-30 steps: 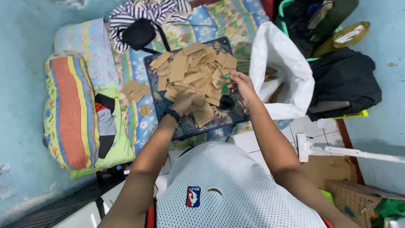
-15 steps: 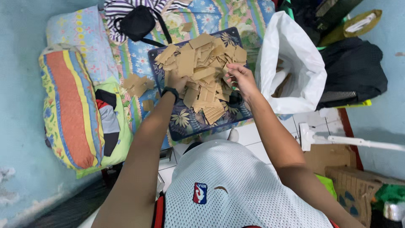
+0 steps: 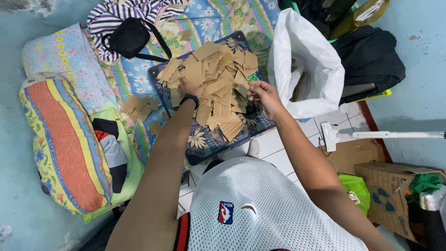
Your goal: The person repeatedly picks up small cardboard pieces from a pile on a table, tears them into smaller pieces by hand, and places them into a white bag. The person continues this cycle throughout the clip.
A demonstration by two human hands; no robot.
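Note:
A heap of brown cardboard pieces point(image 3: 216, 79) lies on a dark blue floral tray point(image 3: 204, 139) set on a flowered bedsheet. My left hand point(image 3: 186, 87), with a black wristband, is pushed into the left side of the heap, and its fingers are hidden among the pieces. At the heap's right edge, my right hand point(image 3: 262, 95) pinches a small green object point(image 3: 253, 78) that I cannot identify. A small black round object point(image 3: 251, 109) sits on the tray just below that hand.
An open white bag point(image 3: 302, 60) with cardboard pieces inside stands right of the tray. Loose pieces point(image 3: 139, 104), a black pouch point(image 3: 130, 37) and striped pillows point(image 3: 60, 139) lie to the left. A white pole tool point(image 3: 371, 135) and a cardboard box point(image 3: 390, 186) sit on the tiled floor.
My left hand has slid from the near side of the heap up to its left side. The right hand stays at the right edge. The camera has shifted.

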